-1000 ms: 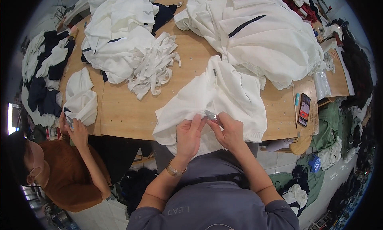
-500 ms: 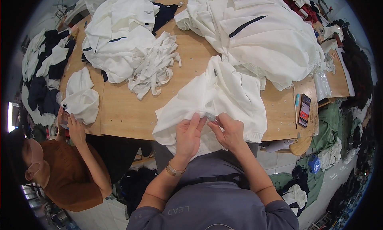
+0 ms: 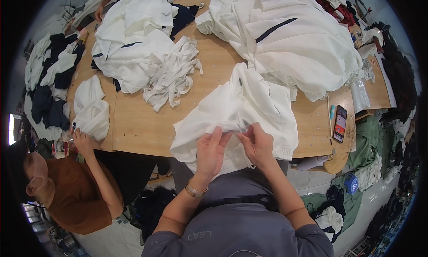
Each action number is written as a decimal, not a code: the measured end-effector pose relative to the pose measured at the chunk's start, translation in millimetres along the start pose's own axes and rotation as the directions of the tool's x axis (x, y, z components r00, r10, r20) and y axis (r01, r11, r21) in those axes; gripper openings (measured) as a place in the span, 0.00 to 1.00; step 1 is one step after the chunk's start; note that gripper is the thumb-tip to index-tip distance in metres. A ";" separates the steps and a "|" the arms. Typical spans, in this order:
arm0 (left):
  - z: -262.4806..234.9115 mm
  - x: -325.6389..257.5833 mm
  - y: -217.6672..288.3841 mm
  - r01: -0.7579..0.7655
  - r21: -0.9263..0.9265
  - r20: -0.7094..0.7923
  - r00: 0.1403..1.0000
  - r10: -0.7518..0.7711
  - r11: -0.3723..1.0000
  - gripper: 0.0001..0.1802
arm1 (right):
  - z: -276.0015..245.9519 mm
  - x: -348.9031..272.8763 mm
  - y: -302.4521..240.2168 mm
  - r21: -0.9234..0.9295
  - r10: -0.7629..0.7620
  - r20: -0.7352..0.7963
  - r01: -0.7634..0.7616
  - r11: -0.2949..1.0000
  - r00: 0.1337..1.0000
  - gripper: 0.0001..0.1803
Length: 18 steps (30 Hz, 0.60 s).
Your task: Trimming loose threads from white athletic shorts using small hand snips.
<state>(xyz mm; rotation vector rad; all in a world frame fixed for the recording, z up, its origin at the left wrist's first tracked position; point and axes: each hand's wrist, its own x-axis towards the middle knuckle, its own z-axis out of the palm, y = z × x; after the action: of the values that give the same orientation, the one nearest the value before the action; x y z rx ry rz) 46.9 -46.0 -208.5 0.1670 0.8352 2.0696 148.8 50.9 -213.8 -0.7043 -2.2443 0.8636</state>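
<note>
A white garment [image 3: 272,110] with gathered hems lies over the table's near edge and hangs into my lap. My left hand [image 3: 210,152] is closed on a fold of it, thumb and fingers pinched together. Just right of it, my right hand [image 3: 257,144] grips a small pair of metal thread snips [image 3: 244,124]. Their pointed blades stick up past the fingers, over the cloth. Whether the blades touch the fabric is hard to make out.
White garments with navy trim form a large pile [image 3: 303,43] at the back right and another pile [image 3: 133,38] at the back left. White strips [image 3: 176,74] lie between them. A phone [image 3: 340,123] rests at right. A co-worker [image 3: 80,194] handles white cloth [image 3: 91,107] at left.
My right hand has turned slightly upward, so the snips' blades now show above the fingers. My left hand has stayed in place. Another person's hands have appeared at the far left.
</note>
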 end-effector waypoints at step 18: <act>10.2 2.4 37.5 -0.467 0.878 0.465 0.780 0.419 -0.105 0.28 | 3.2 22.1 -0.1 0.725 0.246 0.075 -0.222 0.652 0.966 0.11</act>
<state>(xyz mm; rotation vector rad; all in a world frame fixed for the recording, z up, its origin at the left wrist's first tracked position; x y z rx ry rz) 24.0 -53.9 -178.0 1.4711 2.3834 1.5183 131.8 64.1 -207.7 -0.6002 -1.5573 1.7303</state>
